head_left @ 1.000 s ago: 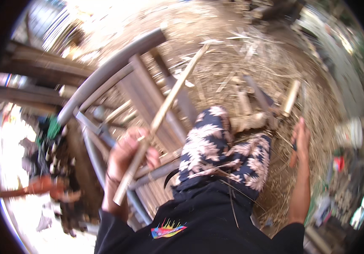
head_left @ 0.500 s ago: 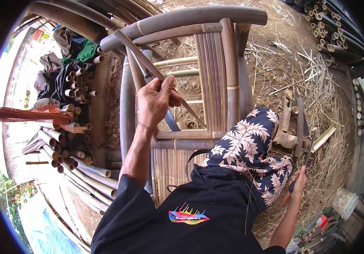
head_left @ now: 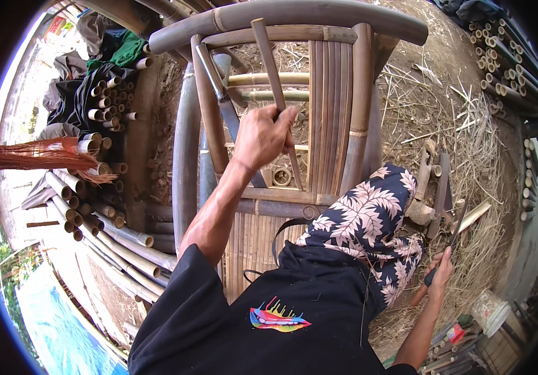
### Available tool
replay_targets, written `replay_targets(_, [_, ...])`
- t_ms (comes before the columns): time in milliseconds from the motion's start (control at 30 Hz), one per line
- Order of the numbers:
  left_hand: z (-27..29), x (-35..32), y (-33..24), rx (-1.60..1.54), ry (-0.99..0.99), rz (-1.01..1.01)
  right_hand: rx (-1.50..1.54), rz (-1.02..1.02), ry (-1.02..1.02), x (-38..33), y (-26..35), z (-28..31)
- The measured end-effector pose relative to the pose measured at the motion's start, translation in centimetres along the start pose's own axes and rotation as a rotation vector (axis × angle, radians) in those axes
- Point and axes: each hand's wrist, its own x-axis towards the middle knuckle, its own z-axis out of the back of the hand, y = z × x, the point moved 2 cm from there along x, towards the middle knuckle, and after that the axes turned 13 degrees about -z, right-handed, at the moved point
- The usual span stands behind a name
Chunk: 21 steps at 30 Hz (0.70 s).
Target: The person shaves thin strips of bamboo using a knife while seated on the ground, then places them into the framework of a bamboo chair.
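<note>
Bare earth floor (head_left: 406, 112) spreads around you, with pale straw-like shavings (head_left: 491, 147) thick on the right and bundles of bamboo poles (head_left: 125, 256) crowding the left. Your left hand (head_left: 275, 128) grips a bamboo strip (head_left: 269, 59) around its middle, thumb pressed along it. This strip slants across the open part of a bamboo chair (head_left: 184, 140), its far end before the thick top rail (head_left: 344, 12) and its near end by the lower crosspiece; whether it touches either, you cannot tell from here. Right of it stands a panel of upright slats (head_left: 331, 119). Behind your wrist slants a grey-blue bar (head_left: 229, 115), partly hidden, and your forearm covers some of the chair's left side.

Your right hand (head_left: 442, 270) is closed on the dark handle of a knife (head_left: 430, 277), well apart from the chair, the thin blade pointing away from you. Near its tip lie a pale split bamboo piece (head_left: 474, 215) and a dark slab (head_left: 441, 187). Your leaf-print trousers (head_left: 369, 209) block the chair's near right corner. A whitish bucket (head_left: 489, 312) stands near right; a green cloth (head_left: 128, 50) hangs far left.
</note>
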Motion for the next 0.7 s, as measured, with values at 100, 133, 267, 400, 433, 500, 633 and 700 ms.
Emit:
replay_targets(100, [-0.9, 3.9, 3.2, 0.08, 0.091, 0.085, -0.094, 0.164, 0.1, -1.9, 5.8, -3.1])
replay_targets(133, [-1.7, 4.8, 5.7, 0.162, 0.037, 0.032, -0.118, 0.261, 0.121, -2.7, 7.9, -4.5])
replay_targets(267, [-2.4, 6.2, 9.0, 0.313, 0.005, 0.003, -0.281, 0.549, 0.262, -7.4, 19.6, -12.1])
replay_targets(400, [-2.9, 5.0, 6.0, 0.493, 0.058, -0.015, -0.579, 1.425, 0.07, -9.1, 33.0, -21.3])
replay_targets(433, [-2.7, 4.2, 5.8, 0.495, 0.039, 0.009, -0.549, 1.267, 0.123, -10.8, 35.7, -23.8])
replay_targets(500, [-2.7, 3.6, 4.2, 0.456, 0.021, 0.052, -0.548, 1.15, 0.03, -12.1, 40.1, -28.6])
replay_targets(633, [-2.1, 2.4, 5.6, 0.459, 0.018, 0.033, -1.325, 1.285, 0.288, -17.6, 42.0, -33.4])
replay_targets(700, [-2.1, 2.1, 5.8, 0.454, 0.072, 0.06, -1.337, 1.289, 0.269, -18.4, 42.5, -33.8])
